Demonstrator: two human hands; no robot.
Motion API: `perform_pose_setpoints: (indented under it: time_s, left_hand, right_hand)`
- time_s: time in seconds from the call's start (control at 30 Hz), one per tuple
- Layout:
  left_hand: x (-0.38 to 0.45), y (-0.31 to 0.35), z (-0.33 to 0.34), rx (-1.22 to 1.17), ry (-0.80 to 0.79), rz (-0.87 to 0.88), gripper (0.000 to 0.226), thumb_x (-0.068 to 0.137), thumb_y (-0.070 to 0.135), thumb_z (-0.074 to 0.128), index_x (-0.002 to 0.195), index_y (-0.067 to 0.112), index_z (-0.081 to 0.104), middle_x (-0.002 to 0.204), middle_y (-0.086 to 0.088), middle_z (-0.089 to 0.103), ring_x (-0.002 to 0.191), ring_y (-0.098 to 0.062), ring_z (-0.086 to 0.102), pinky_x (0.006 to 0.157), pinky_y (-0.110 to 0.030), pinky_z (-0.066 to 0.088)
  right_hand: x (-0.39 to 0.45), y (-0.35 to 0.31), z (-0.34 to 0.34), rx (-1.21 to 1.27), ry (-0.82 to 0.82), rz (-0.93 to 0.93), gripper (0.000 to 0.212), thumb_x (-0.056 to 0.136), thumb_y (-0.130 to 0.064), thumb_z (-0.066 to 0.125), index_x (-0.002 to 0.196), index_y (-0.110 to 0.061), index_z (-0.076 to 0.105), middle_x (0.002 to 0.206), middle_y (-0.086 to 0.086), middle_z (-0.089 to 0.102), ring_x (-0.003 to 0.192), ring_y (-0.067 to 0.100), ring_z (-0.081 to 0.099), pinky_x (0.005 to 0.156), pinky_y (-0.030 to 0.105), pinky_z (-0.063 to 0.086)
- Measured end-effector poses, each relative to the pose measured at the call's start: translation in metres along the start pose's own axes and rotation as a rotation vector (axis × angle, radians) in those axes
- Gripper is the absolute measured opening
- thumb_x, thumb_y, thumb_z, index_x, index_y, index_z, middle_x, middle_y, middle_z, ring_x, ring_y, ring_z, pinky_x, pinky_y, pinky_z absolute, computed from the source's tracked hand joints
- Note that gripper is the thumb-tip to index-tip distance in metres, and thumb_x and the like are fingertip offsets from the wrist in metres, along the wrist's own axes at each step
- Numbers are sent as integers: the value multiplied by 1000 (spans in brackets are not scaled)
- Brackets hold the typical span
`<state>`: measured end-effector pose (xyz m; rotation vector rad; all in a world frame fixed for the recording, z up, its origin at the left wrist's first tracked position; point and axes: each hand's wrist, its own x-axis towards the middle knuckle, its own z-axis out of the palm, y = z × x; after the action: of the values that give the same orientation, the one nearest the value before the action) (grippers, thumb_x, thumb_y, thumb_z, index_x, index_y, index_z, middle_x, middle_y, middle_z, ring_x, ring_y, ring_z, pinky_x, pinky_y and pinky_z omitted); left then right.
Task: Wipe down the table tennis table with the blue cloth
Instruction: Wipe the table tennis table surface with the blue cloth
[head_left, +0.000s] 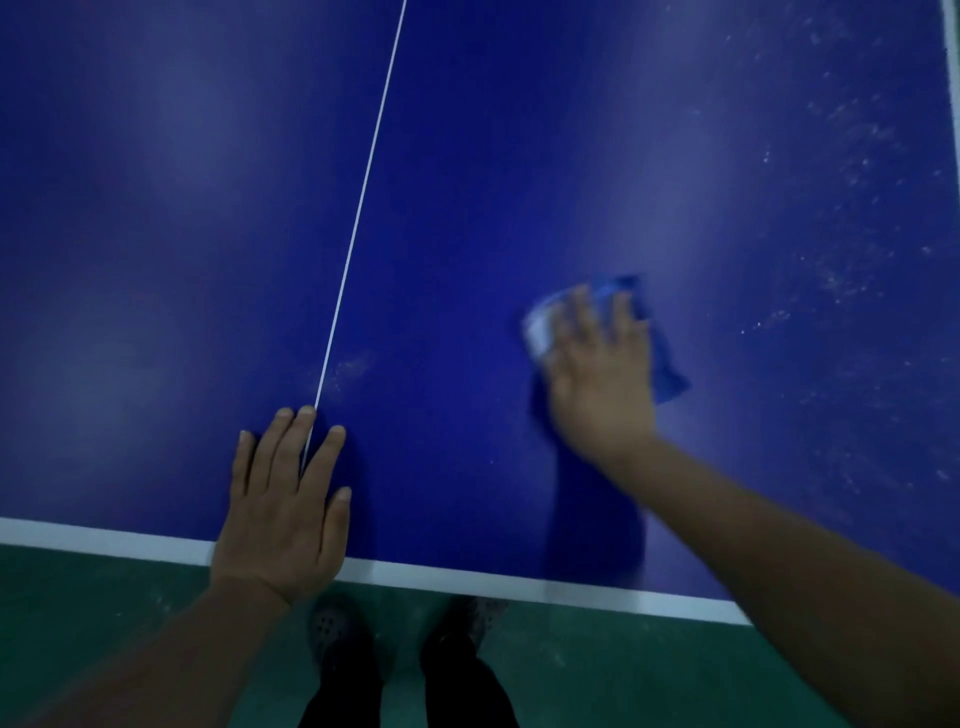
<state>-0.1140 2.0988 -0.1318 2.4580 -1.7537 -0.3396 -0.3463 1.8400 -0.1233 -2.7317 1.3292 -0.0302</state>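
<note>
Left hand (283, 512): flat, palm down, fingers straight and slightly spread, thumb out to the side.
Left arm: bare, comes up from the lower left, wrist roughly straight.
Right hand (600, 374): palm down, fingers spread and pressing, a little blurred.
Right arm: bare, stretched out from the lower right, reaching further forward than the left.
Feet: two dark shoes (337, 639) below, side by side.

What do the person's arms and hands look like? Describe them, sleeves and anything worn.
Both forearms are bare to the frame edge, no sleeves showing. The left hand and right hand wear no gloves, and no rings, watch or wristbands show. The right hand is motion-blurred.
</note>
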Motion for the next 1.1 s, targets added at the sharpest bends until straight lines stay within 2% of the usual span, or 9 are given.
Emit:
perform_pose_setpoints:
  time_s: [0.1, 0.3, 0.53, 0.6, 0.7, 0.8, 0.87, 0.97, 1.1]
  left_hand:
    - [1, 0, 0, 13, 12, 3, 62, 99, 38, 28, 149, 3, 41, 158, -22, 30, 150, -37, 21, 120, -60, 12]
    - [4, -1, 3, 39, 11, 20, 61, 101, 40, 25, 150, 7, 37, 159, -21, 29, 150, -36, 21, 120, -58, 11]
    - [3, 0, 2, -30, 59, 16, 64, 104, 43, 18, 146, 3, 44, 158, -19, 33, 150, -35, 24, 121, -58, 12]
    - [4, 0, 3, -54, 104, 20, 61, 102, 40, 26, 144, 1, 48, 157, -19, 35, 149, -35, 25, 121, -59, 13]
    - [1, 3, 0, -101, 163, -14, 58, 100, 38, 32, 143, 2, 47, 156, -20, 35, 149, -35, 25, 121, -59, 14]
    - [-3, 5, -3, -179, 258, -79, 54, 98, 34, 36, 141, 4, 48, 155, -19, 37, 148, -34, 27, 123, -57, 13]
    - [-13, -1, -4, -244, 345, -201, 52, 96, 31, 40, 139, 4, 50, 152, -18, 40, 144, -35, 32, 123, -55, 12]
    - [-45, -17, 0, -272, 377, -359, 51, 95, 29, 41, 137, 1, 52, 148, -20, 42, 139, -39, 36, 119, -61, 19]
    - [-82, -34, 7, -298, 356, -366, 50, 96, 25, 41, 134, -5, 53, 145, -24, 42, 136, -44, 38, 108, -67, 32]
  right_hand:
    - [19, -3, 5, -72, -99, -448, 51, 104, -40, 30, 151, -25, 43, 162, 4, 31, 148, 42, 22, 118, 63, 18]
    - [145, 58, -20, 45, 9, 478, 55, 106, -40, 18, 159, -29, 18, 168, -1, 5, 153, 39, 0, 121, 60, 7]
    - [3, -83, 7, -79, -195, -896, 54, 102, -42, 39, 154, -29, 35, 165, 2, 24, 151, 41, 15, 119, 64, 9]
    - [5, -62, 3, -96, -198, -1065, 50, 103, -43, 42, 151, -31, 40, 163, 0, 30, 151, 39, 20, 119, 63, 13]
    - [89, -44, 1, -119, -67, -695, 53, 101, -44, 33, 150, -25, 42, 159, 7, 36, 144, 47, 30, 111, 68, 25]
    - [157, -66, -14, 16, -57, -202, 58, 103, -49, 17, 158, -29, 25, 167, 1, 15, 152, 39, 9, 118, 63, 14]
    - [172, -102, -8, 10, -76, -188, 57, 105, -47, 16, 159, -31, 20, 168, -2, 8, 153, 36, 1, 121, 59, 9]
    - [116, -165, 8, -48, -66, -644, 61, 99, -45, 22, 153, -23, 38, 163, 9, 28, 147, 48, 21, 112, 66, 25]
    - [-10, -151, 11, -100, -243, -1361, 50, 103, -43, 35, 150, -29, 44, 162, 2, 33, 150, 41, 21, 119, 61, 17]
